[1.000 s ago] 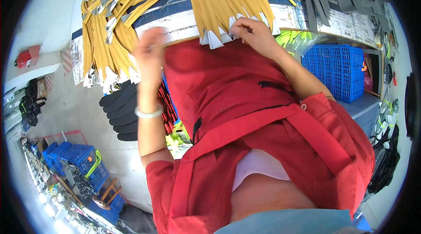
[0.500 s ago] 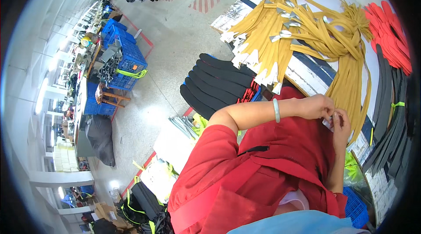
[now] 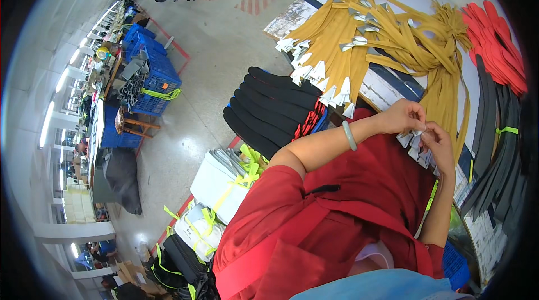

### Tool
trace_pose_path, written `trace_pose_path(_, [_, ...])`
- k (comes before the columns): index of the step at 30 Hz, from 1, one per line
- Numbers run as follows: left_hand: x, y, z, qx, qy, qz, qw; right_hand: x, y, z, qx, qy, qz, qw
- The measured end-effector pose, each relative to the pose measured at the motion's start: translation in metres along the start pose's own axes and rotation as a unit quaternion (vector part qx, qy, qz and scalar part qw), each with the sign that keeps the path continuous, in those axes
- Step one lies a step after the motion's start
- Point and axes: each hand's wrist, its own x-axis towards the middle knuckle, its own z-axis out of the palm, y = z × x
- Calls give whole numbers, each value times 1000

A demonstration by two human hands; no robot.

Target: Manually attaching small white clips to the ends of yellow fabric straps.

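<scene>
My left hand [image 3: 404, 116], with a pale bangle on its wrist, is closed in a pinch over my lap. Facing it, my right hand [image 3: 439, 145] has its thumb and fingers pinched together. Between and below the fingertips hang several small white-and-grey tabs [image 3: 412, 144]; what exactly each fingertip grips is too small to tell. Just beyond my hands, long mustard-yellow straps [image 3: 443, 98] lie bunched on the table. White tips [image 3: 337, 95] end many of them, and silvery pieces [image 3: 359, 41] lie among the bundles.
Red strips [image 3: 494, 47] and dark grey straps [image 3: 502, 148] lie at the table's right side. Black padded strips [image 3: 269, 109] are stacked left of the table. White bundles with yellow-green ties [image 3: 219, 179] stand on the floor. Blue crates [image 3: 160, 78] are farther left.
The white-and-grey tabs now show more fully below my fingers. My left hand has risen slightly away from me, and both hands remain close together. The whole view has shifted a little.
</scene>
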Motion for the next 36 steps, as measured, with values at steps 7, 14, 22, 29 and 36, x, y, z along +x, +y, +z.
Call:
trace_pose_path(7, [3,13,-9,-109,-12,-59,992,14,-3,-6,51,4,0,999])
trace_pose_path(14, [8,9,-10,43,34,-5,998,23,-5,-14,1,38,10,999])
trace_pose_path(22, [-10,32,13,38,87,25,995,17,18,22,-260,224,-206,916])
trace_pose_path(29, [-17,31,-16,123,100,-30,987,32,10,23,-22,149,-132,980])
trace_pose_path(36, [-19,13,-7,244,99,2,965,18,12,25,88,116,-68,987])
